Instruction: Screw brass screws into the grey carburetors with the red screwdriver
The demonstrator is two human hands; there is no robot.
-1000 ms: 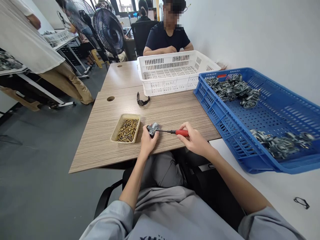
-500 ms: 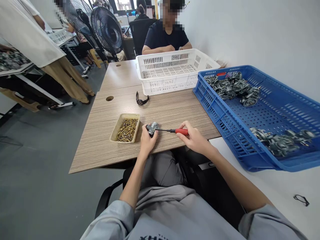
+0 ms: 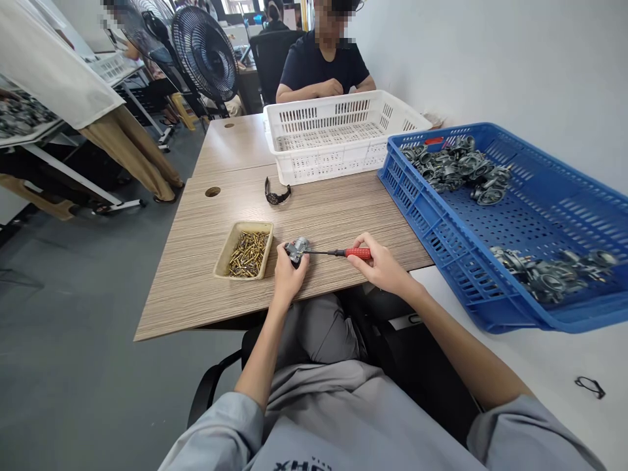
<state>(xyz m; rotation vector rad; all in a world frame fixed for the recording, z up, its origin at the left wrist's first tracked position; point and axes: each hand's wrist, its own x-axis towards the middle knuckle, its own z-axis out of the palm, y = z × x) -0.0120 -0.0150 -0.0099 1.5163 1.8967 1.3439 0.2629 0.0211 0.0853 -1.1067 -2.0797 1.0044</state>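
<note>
My left hand is closed around a small grey metal carburetor just above the table's near side. My right hand grips the red handle of a screwdriver. The thin dark shaft points left, and its tip meets the carburetor; exactly where it seats is too small to make out. To the left of my left hand stands a cream plastic tub holding many small brass jets.
A black wristwatch lies beyond the tub. Behind it stands a white crate, with a person seated past it. The blue crate at right holds grey carburetors. A fan stands at the back left.
The view has shifted slightly. My right hand has turned a little on the screwdriver handle, while the left hand keeps its hold on the carburetor.
</note>
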